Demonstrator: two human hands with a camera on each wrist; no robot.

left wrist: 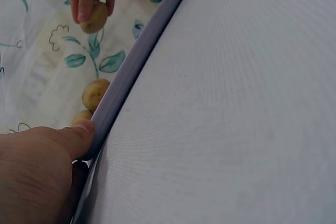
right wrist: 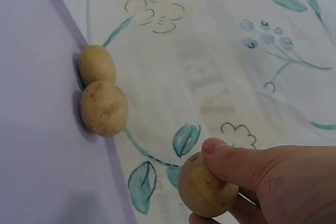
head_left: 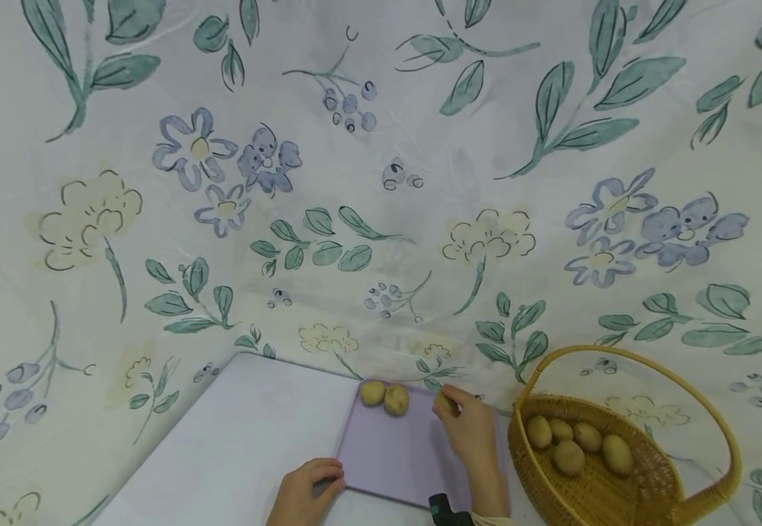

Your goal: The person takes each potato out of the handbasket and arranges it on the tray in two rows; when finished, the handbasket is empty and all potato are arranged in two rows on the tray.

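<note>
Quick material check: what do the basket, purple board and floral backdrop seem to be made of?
Basket: probably wicker or rattan, with slight sheen; interlaced golden-brown strands show.
Purple board: perhaps plastic, smooth and fairly matte; even colour, no visible grain, but coated wood is possible.
Floral backdrop: likely printed fabric, mostly matte; soft creases show, though thin vinyl is possible.
</note>
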